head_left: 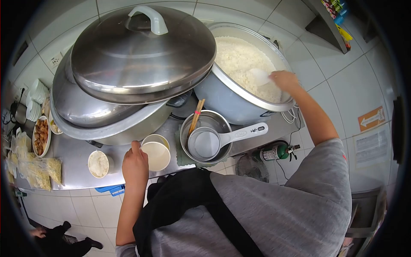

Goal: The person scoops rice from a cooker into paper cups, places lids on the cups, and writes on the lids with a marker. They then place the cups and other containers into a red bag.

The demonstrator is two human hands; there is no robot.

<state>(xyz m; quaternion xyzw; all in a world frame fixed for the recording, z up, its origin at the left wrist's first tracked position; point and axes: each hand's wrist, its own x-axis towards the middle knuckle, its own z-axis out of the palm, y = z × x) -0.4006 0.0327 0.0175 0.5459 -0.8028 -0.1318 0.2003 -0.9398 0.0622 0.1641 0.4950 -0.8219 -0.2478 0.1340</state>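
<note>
My right hand (285,81) is closed round the handle of a white rice paddle (258,77), which is slightly blurred. The paddle's blade rests against the cooked rice (239,55) inside a large open rice cooker (227,95). Down at the counter's front edge, my left hand (135,165) grips a white paper cup (156,156) by its side; its inside looks bare. Just behind that one stands a second paper cup (159,139), partly covered by it. To the left of my left hand, another paper cup (99,164) is filled with rice.
A second big cooker (158,122) carries stacked metal lids (141,64). A steel pot (214,118) holds a grey measuring cup (204,143) and wooden chopsticks (196,116). Bagged food (40,169) and an oval food dish (41,137) lie left. A person (60,240) is at lower left.
</note>
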